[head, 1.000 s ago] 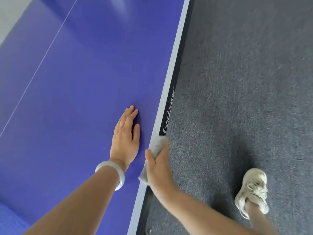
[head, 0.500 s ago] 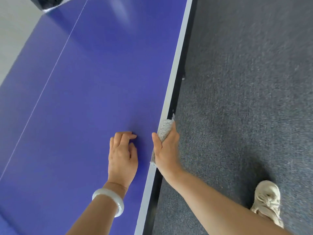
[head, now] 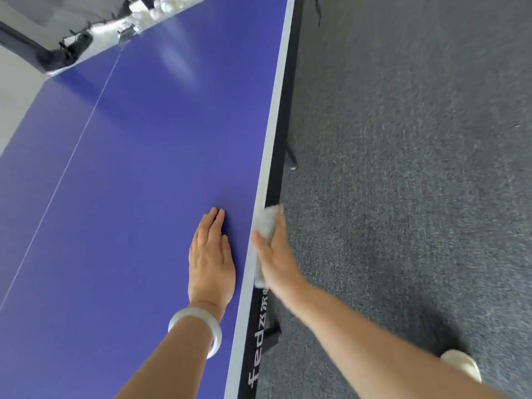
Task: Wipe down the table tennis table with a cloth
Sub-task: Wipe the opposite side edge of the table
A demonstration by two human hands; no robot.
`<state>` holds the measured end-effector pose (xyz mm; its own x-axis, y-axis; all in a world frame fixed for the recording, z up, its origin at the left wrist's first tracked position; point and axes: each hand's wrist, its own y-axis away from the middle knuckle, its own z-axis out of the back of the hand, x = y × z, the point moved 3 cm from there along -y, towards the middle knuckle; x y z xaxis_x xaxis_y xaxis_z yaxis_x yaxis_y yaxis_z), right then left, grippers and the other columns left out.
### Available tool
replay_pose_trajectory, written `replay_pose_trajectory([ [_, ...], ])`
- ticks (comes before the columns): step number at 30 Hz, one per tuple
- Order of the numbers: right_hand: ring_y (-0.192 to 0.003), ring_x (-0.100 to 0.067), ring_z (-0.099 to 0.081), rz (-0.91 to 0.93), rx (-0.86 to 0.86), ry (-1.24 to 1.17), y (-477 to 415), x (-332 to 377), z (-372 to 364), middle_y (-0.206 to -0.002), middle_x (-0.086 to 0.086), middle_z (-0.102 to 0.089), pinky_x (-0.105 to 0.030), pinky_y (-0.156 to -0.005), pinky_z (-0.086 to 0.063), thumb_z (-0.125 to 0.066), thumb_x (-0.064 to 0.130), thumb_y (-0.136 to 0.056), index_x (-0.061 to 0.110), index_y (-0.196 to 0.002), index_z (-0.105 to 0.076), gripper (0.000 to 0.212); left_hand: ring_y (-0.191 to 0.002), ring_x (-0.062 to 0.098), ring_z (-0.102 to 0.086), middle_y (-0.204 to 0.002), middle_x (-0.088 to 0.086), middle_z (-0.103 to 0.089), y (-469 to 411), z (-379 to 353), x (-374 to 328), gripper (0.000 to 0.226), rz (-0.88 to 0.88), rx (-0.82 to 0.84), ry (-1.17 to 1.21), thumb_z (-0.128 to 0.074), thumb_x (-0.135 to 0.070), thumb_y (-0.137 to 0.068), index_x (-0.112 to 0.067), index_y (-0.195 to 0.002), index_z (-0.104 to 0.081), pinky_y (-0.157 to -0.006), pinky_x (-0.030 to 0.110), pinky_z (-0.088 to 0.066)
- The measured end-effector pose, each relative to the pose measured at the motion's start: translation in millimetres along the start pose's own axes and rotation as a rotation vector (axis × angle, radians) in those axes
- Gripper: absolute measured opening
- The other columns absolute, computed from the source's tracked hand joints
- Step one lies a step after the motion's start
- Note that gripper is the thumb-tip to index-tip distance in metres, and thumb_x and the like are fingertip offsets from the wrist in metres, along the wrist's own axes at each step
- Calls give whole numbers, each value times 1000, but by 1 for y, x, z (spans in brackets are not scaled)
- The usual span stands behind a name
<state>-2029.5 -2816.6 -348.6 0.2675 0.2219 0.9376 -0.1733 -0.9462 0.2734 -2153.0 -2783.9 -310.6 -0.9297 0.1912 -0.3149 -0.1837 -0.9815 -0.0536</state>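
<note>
My right hand [head: 276, 254] pinches the grey folded cloth [head: 266, 223] at the right edge of the blue table tennis table [head: 144, 168]; my left hand [head: 211, 254] lies flat, open. A loose grip may drop it on the grey carpet [head: 403, 168].

"fed…" lettering on table edge [head: 273, 191]

Smooth glossy table top [head: 138, 174], fuzzy cloth [head: 266, 223], rough carpet [head: 403, 168]
</note>
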Motion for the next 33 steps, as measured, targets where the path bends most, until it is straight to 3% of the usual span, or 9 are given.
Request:
replay_pose_trajectory([
  [8,-149,-24,-26,-5,-98,-51,-152,57,46,-163,-7,-23,-49,-118,-31,-41,28,-106,19,-158,-10,62,-141,4,-24,-156,-11,-30,-6,1,-3,48,21,-7,-29,-35,-13,-103,-22,-150,-36,-113,12,-8],
  [12,-145,-23,-34,-15,-262,-93,-106,30,15,-158,-8,-32,-46,-118,-30,-44,31,-104,12,-156,-20,60,-142,10,-26,-157,-9,-29,-3,2,-6,48,32,12,-58,-33,-13,-103,-20,-150,-36,-118,30,-18],
  [15,-148,-13,-26,14,-283,-93,-40,10,-7,-161,-3,-28,-41,-121,-23,-45,25,-104,11,-157,-17,61,-142,11,-25,-158,-8,-26,-3,3,-7,48,35,28,-74,-32,-14,-103,-20,-151,-34,-118,32,-17],
  [20,-152,-5,4,-104,140,71,72,-14,-20,-166,3,6,-22,-123,0,-42,19,-106,26,-152,5,66,-142,16,-25,-158,-4,-28,-4,4,-10,48,48,33,-92,-32,-13,-104,-18,-151,-35,-115,28,-13],
  [22,-142,-13,-35,-317,382,161,94,-16,5,-160,-1,-29,-23,-112,-31,-42,24,-107,24,-157,-19,55,-143,20,-25,-159,-1,-27,-6,4,-12,49,40,42,-128,-33,-11,-103,-16,-152,-33,-118,32,-15],
  [24,-100,-22,-65,-547,470,137,105,-4,41,-120,-7,-64,-31,-83,-52,-48,32,-105,23,-135,-51,32,-146,22,-21,-160,1,-24,-6,3,-14,53,57,67,-173,-32,-6,-102,-14,-154,-28,-121,35,-16],
  [27,-98,-18,-70,-633,301,-86,102,21,92,-107,3,-73,-37,-89,-56,-56,33,-100,33,-112,-60,13,-150,24,-9,-164,3,-11,-2,3,-28,66,118,143,-252,-32,4,-94,-11,-156,-14,-122,35,-13],
  [29,-95,-15,-71,-632,121,-218,99,37,118,-101,4,-75,-32,-81,-56,-59,31,-97,29,-116,-61,19,-151,26,-3,-165,5,-1,4,6,-49,71,224,192,-253,-36,1,-93,-9,-157,-4,-122,36,-13],
  [33,-120,-27,-59,-660,-117,-329,102,77,147,-122,-8,-67,-47,-113,-37,-58,28,-99,14,-136,-56,40,-149,29,-14,-162,12,-14,26,13,-112,55,309,323,-69,-40,-10,-100,-5,-152,-21,-119,39,-23],
])
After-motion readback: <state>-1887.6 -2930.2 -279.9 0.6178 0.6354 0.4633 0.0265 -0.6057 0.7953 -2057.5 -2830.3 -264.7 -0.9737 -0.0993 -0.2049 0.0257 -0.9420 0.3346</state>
